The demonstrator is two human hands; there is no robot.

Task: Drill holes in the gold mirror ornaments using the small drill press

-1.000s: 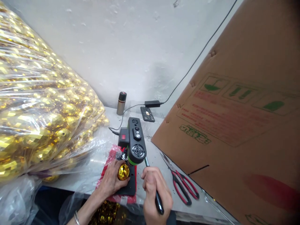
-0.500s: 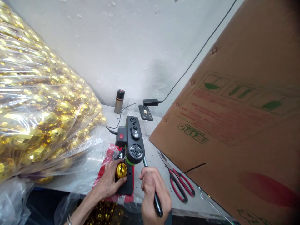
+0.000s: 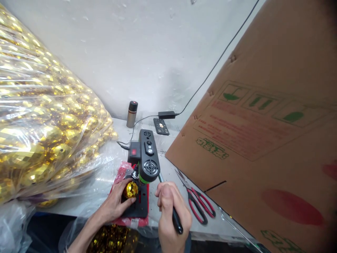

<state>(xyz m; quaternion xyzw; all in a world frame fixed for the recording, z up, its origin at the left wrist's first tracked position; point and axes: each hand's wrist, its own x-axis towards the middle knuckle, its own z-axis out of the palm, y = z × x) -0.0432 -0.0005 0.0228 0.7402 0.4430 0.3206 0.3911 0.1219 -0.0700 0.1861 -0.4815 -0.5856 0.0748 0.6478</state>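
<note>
A small black drill-press-like machine (image 3: 149, 154) with round vents stands on a black base over red plastic (image 3: 143, 221). My left hand (image 3: 116, 202) holds a shiny gold faceted ball (image 3: 132, 189) between thumb and fingers, over the left part of the base and beside the machine's head. Right of the machine, my right hand (image 3: 172, 214) is closed around a lever with a black grip (image 3: 177, 221); its metal rod runs up to the machine's head.
Plastic bag of gold balls (image 3: 52, 140) at left, more gold balls (image 3: 112, 239) below the table edge. Red-handled scissors (image 3: 197, 202) and a large cardboard box (image 3: 258, 133) at right. Bottle (image 3: 132, 114), phone (image 3: 161, 126) and power adapter (image 3: 166, 115) behind.
My left hand has shifted slightly left with the gold ball, uncovering more of the base slot. My right hand still grips the lever. The whole view has shifted a little.
</note>
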